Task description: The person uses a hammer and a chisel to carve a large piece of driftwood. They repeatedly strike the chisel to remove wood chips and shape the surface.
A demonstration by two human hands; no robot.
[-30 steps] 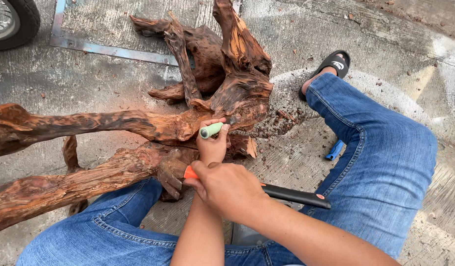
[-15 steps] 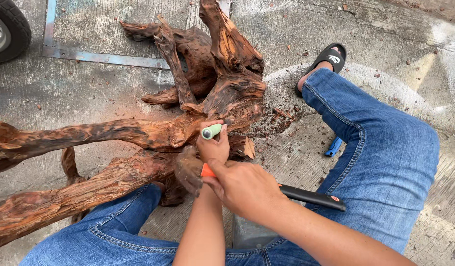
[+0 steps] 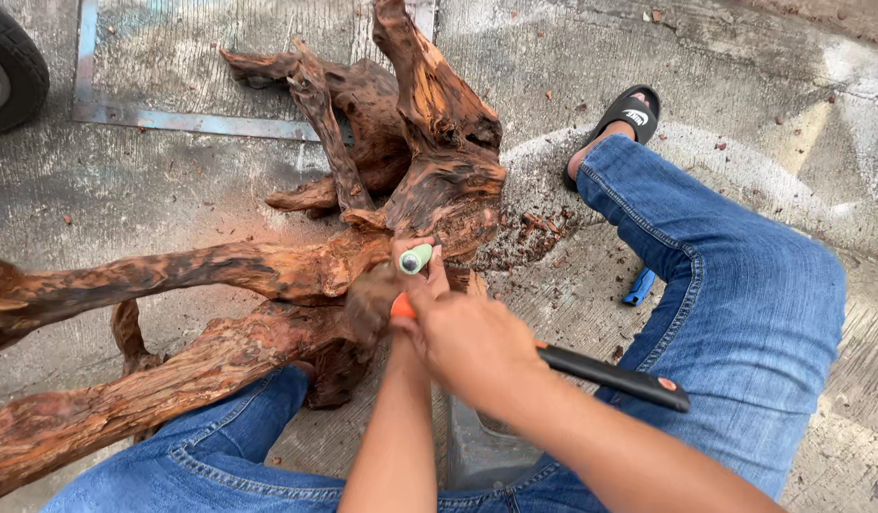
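A large gnarled reddish-brown driftwood root [image 3: 268, 271] lies on the concrete between my legs. My left hand [image 3: 422, 277] grips a tool with a pale green handle end [image 3: 415, 258], held upright against the wood's middle. My right hand [image 3: 472, 344] is closed around a hammer-like tool with an orange part [image 3: 402, 307] near the head and a black handle [image 3: 615, 376] that sticks out to the right over my thigh. The two hands touch, right just below left. What the tool tips touch is hidden by my hands.
My legs in blue jeans [image 3: 734, 294] frame the root, with a black sandal [image 3: 626, 112] on the right foot. Wood chips [image 3: 534, 237] litter the concrete. A small blue object [image 3: 639, 287] lies by my right knee. A tyre [image 3: 11, 66] stands top left beside a metal strip [image 3: 192, 122].
My right hand and the orange-and-black tool have shifted slightly right and down against the green-handled tool. The camera view drifted a little; the root stays put.
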